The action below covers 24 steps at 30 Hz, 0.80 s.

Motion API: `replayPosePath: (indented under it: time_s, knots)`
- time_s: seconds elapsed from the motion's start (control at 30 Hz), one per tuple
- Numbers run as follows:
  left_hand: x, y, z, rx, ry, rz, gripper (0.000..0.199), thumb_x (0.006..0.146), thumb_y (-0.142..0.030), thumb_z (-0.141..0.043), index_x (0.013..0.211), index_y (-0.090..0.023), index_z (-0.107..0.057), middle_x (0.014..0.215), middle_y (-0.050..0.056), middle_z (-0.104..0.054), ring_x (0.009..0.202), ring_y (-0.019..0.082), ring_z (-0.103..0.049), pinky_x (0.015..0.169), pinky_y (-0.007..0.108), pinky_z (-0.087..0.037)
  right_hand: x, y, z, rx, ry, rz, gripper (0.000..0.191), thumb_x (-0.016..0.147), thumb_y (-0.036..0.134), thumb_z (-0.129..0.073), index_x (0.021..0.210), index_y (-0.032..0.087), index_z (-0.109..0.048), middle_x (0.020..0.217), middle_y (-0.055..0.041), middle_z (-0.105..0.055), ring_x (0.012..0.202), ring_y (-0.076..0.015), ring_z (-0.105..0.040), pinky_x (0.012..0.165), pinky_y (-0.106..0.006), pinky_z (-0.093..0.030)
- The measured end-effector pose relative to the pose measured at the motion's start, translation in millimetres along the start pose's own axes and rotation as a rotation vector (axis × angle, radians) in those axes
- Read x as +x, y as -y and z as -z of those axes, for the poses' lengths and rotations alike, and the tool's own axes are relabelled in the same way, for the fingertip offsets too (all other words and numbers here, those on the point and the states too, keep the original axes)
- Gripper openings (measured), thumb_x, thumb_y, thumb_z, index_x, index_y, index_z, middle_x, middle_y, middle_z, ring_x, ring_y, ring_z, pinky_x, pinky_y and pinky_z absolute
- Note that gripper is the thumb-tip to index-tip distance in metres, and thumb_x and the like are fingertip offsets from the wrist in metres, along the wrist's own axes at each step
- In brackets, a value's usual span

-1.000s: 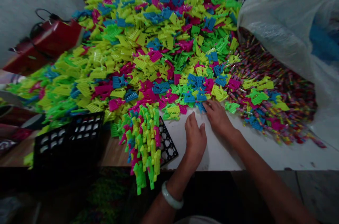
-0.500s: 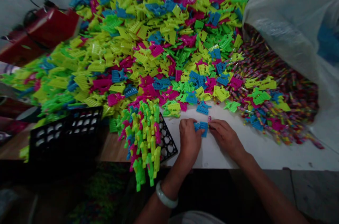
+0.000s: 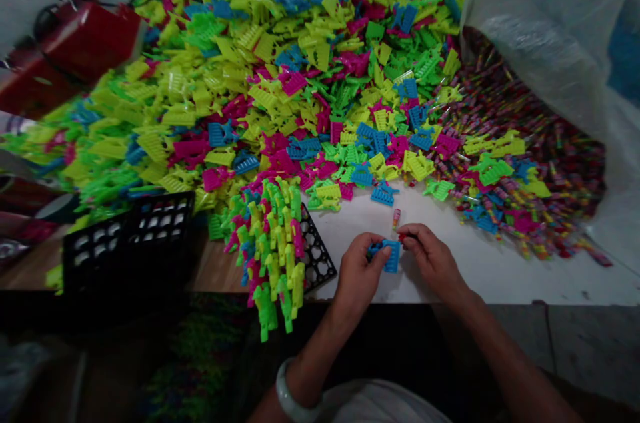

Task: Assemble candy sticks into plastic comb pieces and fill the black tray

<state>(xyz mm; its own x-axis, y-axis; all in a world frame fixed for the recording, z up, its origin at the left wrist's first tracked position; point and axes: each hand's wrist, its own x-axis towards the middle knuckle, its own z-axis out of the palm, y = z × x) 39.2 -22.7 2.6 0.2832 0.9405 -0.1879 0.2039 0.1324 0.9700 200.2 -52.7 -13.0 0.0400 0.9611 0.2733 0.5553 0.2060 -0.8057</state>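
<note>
My left hand (image 3: 361, 268) pinches a blue plastic piece (image 3: 393, 256) with a ridged, comb-like end that points right. Just right of it, my right hand (image 3: 431, 255) is closed at the fingertips on a small dark red thing (image 3: 401, 236), too small to make out fully. A small pink wrapped tube (image 3: 396, 219) lies on the white tabletop (image 3: 415, 206) just beyond my fingers. Left of my left hand, green, yellow, pink and blue pieces (image 3: 273, 243) stand packed in a black tray with round holes (image 3: 315, 251).
A big heap of coloured plastic pieces (image 3: 300, 43) covers the back and left. Many small wrapped tubes (image 3: 545, 136) spill from a whitish plastic bag (image 3: 555, 23) at right. Black trays (image 3: 160, 230) and a red box (image 3: 75, 50) are at left.
My left hand has shifted slightly down with the blue piece, which is now turned more upright. The pink tube, earlier at my right fingertips, now lies apart from them on the tabletop.
</note>
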Motion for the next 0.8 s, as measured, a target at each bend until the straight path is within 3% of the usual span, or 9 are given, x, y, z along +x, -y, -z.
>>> replayPosePath:
  time_s: [0.17,0.53,0.8]
  knots:
    - [-2.7,-4.6,0.2,0.033,-0.015,-0.022,0.006,0.082,-0.024,-0.055,0.083,-0.019,-0.059,0.080,-0.001,-0.058,0.077,0.013,-0.053,0.070,0.023,-0.041,-1.4,-3.5,-0.6,-0.026,0.007,0.056,0.019,0.096,0.028,-0.043,0.108,0.022,-0.056,0.101,-0.0068,-0.062,0.095,-0.0202,-0.059,0.084,-0.034,-0.050]
    - [0.1,0.5,0.3,0.102,-0.028,-0.062,0.005,0.083,-0.023,-0.054,0.084,-0.020,-0.058,0.083,0.000,-0.058,0.083,0.015,-0.054,0.074,0.026,-0.042,-1.6,-4.2,0.7,-0.021,0.042,0.026,0.022,0.097,0.031,-0.043,0.108,0.021,-0.060,0.097,-0.0056,-0.065,0.088,-0.0186,-0.063,0.077,-0.031,-0.053]
    - [-3.6,9.2,-7.9,0.077,-0.124,-0.051,0.003,0.080,-0.018,-0.052,0.080,-0.020,-0.053,0.082,0.000,-0.055,0.086,0.016,-0.053,0.079,0.029,-0.042,-6.5,-1.2,-6.6,-0.162,-0.002,0.248,0.021,0.096,0.024,-0.043,0.107,0.021,-0.061,0.091,-0.0079,-0.067,0.084,-0.0212,-0.063,0.073,-0.037,-0.054]
